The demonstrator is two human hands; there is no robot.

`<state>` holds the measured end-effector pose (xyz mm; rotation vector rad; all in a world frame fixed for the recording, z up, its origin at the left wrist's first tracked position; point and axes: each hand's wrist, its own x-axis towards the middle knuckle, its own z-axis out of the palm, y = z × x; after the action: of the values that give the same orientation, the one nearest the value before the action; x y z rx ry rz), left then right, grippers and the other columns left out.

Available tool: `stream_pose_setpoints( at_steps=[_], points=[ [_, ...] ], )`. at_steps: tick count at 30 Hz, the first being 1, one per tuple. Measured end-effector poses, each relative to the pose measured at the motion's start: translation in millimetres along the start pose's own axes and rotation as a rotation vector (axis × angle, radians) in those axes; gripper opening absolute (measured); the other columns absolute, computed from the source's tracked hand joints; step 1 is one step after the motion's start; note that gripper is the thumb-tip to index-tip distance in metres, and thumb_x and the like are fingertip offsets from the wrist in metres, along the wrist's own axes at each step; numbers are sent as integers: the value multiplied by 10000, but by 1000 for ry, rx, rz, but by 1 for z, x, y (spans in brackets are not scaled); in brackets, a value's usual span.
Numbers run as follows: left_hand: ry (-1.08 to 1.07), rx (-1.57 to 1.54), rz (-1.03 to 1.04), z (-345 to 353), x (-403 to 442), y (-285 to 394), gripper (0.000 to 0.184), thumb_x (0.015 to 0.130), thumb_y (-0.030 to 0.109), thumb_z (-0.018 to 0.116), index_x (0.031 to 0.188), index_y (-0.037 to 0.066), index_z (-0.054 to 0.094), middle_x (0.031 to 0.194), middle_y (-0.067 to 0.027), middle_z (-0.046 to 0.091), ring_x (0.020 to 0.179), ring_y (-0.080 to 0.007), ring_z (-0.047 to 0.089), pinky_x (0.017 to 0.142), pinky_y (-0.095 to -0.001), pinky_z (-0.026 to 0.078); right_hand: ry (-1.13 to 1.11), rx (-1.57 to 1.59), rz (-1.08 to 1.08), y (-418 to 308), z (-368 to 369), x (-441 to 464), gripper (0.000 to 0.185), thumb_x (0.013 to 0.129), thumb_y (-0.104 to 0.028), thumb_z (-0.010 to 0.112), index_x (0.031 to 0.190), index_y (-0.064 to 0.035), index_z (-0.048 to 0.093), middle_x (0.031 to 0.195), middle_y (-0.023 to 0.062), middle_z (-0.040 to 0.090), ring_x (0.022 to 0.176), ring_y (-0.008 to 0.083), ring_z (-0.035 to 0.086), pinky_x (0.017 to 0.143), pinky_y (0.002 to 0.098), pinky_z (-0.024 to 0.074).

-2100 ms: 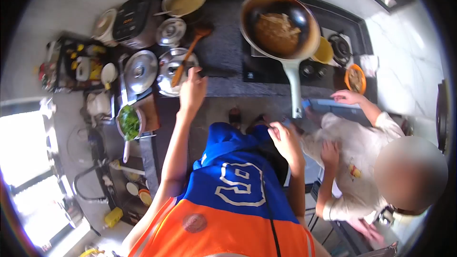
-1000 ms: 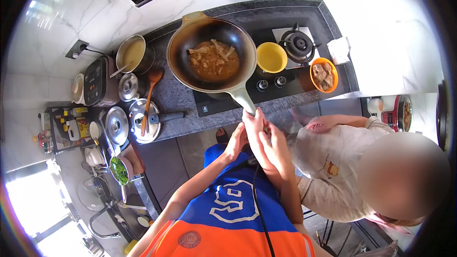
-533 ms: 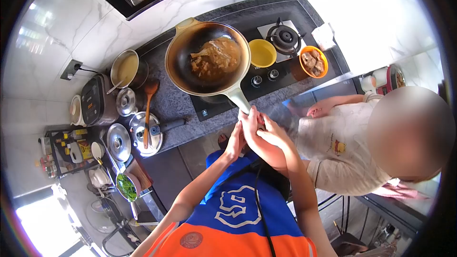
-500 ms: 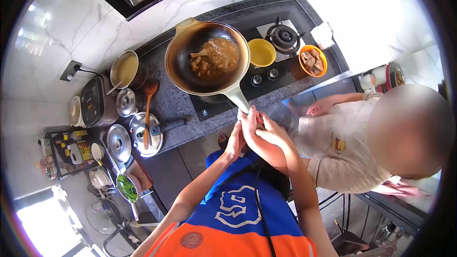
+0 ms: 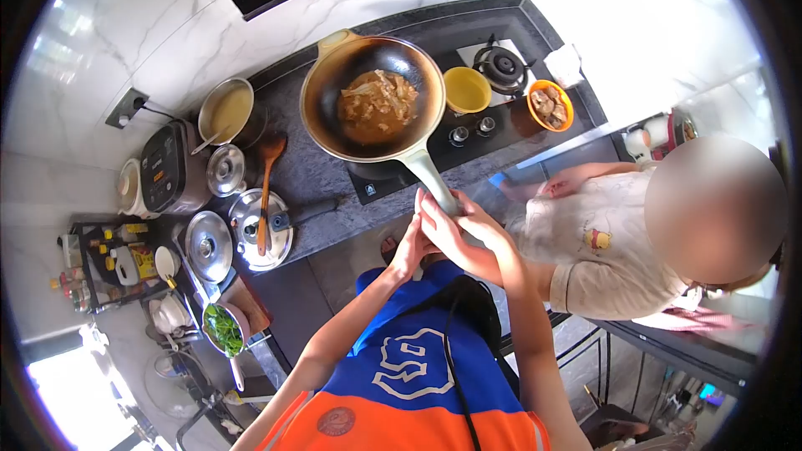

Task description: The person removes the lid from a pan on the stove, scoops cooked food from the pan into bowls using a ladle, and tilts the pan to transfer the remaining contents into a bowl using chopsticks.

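A deep wok (image 5: 313, 104) with brown sauce and chunks of food (image 5: 378, 104) in it stands at the left of the hob. Its pale handle (image 5: 424, 169) points toward me. At the handle's end, my left hand (image 5: 408, 246) is closed in on the left side and my right hand (image 5: 478, 221) on the right. Between mine lies the hand (image 5: 443, 230) of a person standing on the right, also at the handle. The overlapping fingers partly hide each other and the grip.
Beside the wok are a yellow bowl (image 5: 467, 90), a gas burner (image 5: 501, 67) and an orange bowl of meat (image 5: 550, 106). To the left are a pot (image 5: 225, 113), a rice cooker (image 5: 163, 169), lids and a wooden spatula (image 5: 266, 192). The other person (image 5: 601, 242) stands close on my right.
The wok has shifted slightly right in view, along with most of the counter. The food inside is spread a little differently. All three hands stay gathered at the handle, now slightly lower on it.
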<state>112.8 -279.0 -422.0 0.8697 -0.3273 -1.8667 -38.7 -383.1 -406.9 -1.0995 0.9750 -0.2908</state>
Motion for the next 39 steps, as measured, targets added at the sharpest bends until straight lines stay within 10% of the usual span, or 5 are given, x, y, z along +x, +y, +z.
stream_pose_setpoints(
  at_steps=[9,14,27,28,39],
  points=[
    [89,73,-10,-19,11,-13,428,925,429,446,1201,102,461,1014,-69,569,942,-201,571,804,-380,478,203,-397,-89,8,30,13,333,822,-237,614,1068,-19,562,682,74,626,589,162,603,539,317,487],
    [259,131,-4,4,13,-3,359,916,414,457,1110,114,491,974,-61,585,916,-187,580,801,-370,475,189,-473,-62,21,37,8,342,861,-234,497,1110,-1,478,972,257,614,935,377,609,764,425,479],
    [408,108,110,6,18,-12,313,829,273,622,946,-17,630,801,-65,637,670,-132,577,602,-277,474,-120,-718,-195,-11,31,-24,310,883,-245,518,1075,-1,506,822,229,624,840,399,607,698,447,478],
    [476,107,216,9,33,-18,276,841,242,592,890,-29,604,697,-102,628,522,-175,594,427,-287,457,-155,-732,-158,-16,12,-16,342,883,-251,527,1128,-13,510,806,205,633,774,357,629,673,425,479],
    [629,69,259,34,25,-12,349,826,213,626,1084,7,514,724,-69,616,532,-148,590,443,-276,486,-417,-768,-78,-8,-36,11,323,911,-186,499,1188,-19,514,812,81,651,662,121,604,643,274,496]
  ],
)
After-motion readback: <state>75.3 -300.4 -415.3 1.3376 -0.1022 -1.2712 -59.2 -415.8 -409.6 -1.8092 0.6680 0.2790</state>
